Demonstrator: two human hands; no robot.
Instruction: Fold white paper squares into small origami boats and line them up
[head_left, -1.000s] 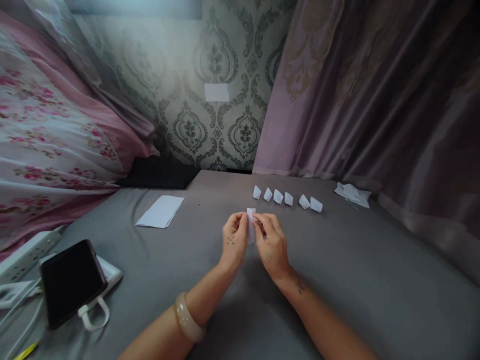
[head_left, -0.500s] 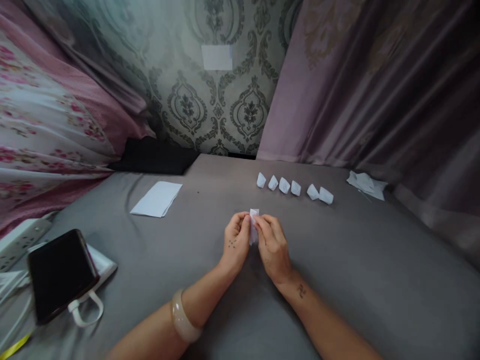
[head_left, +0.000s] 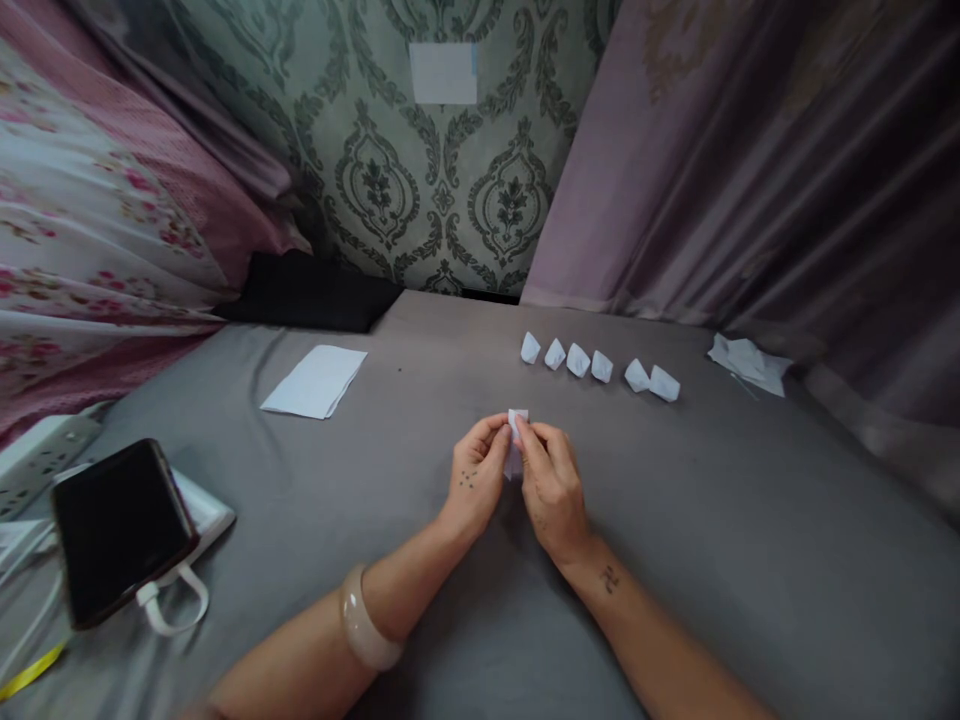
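Note:
A narrow folded piece of white paper (head_left: 514,465) is held upright between my two hands, above the grey cloth. My left hand (head_left: 478,475) pinches its left edge with thumb and fingers. On the other side, my right hand (head_left: 553,490) is closed on the paper, its thumb pressing near the top. Beyond the hands stands a row of several small folded white paper shapes (head_left: 577,360). A stack of white paper sheets (head_left: 319,382) lies to the left.
A phone (head_left: 124,535) with a white cable rests on a white block at left, near a power strip (head_left: 45,460). Black cloth (head_left: 315,292) lies at the back left. Crumpled white paper (head_left: 750,365) sits at far right, by the curtain (head_left: 675,200).
The view has tilted slightly down and shifted. My right thumb has moved up toward the top of the folded paper; both hands still hold it.

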